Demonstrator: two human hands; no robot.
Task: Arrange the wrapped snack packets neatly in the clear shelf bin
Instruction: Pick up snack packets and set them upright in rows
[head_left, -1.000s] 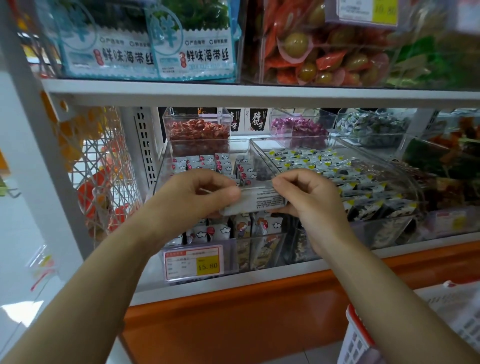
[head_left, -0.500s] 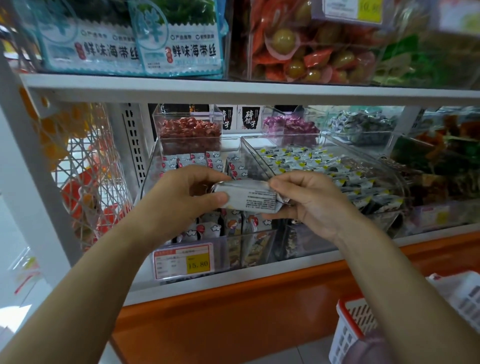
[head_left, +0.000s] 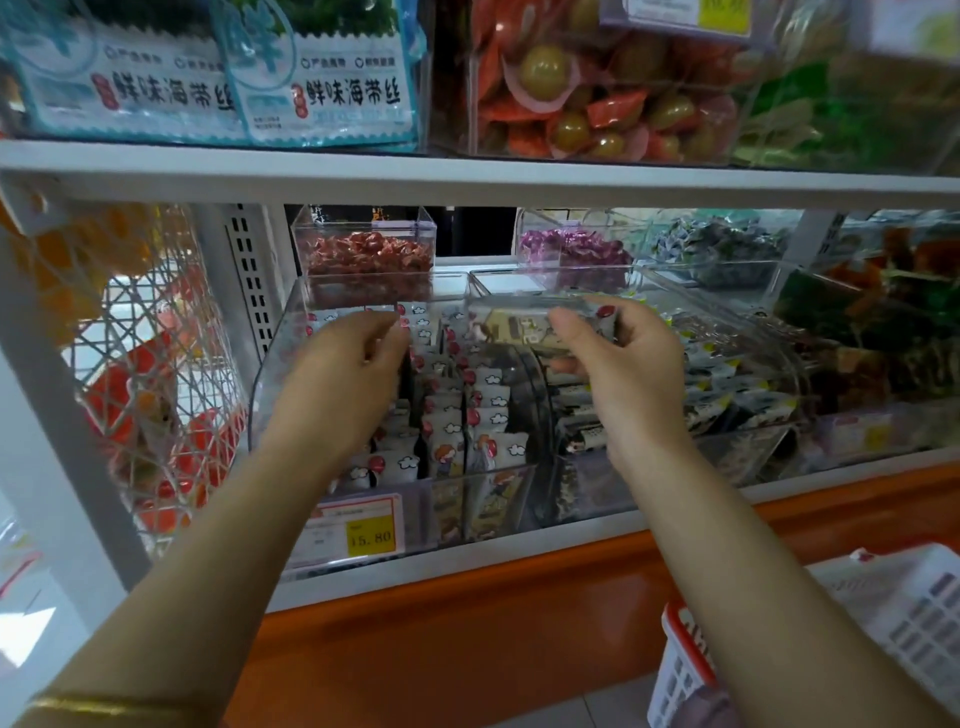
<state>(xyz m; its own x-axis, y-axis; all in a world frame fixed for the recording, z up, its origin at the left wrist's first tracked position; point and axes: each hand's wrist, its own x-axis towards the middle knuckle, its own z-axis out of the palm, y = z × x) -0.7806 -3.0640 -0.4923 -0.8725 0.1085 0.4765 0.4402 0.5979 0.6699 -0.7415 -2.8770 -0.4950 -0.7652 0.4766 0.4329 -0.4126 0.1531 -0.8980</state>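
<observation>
The clear shelf bin (head_left: 270, 364) sits on the middle shelf, with white wrapped snack packets (head_left: 488, 410) standing in rows inside it. My right hand (head_left: 623, 374) pinches one snack packet (head_left: 519, 327) by its right end and holds it flat above the bin's back right part; the packet is blurred. My left hand (head_left: 348, 379) hovers over the left side of the bin, its fingers loosely curled, and nothing shows in it. It hides part of the packet rows beneath it.
A second clear bin (head_left: 727, 384) of dark-and-yellow packets stands to the right. Small boxes of red sweets (head_left: 363, 254) and purple sweets (head_left: 571, 249) sit behind. The upper shelf board (head_left: 467, 176) is close overhead. A wire basket (head_left: 145, 364) hangs left; a white crate (head_left: 883, 623) stands lower right.
My left hand has let go of the packet and moved left over the bin. My right hand has carried the packet up and back, above the bin.
</observation>
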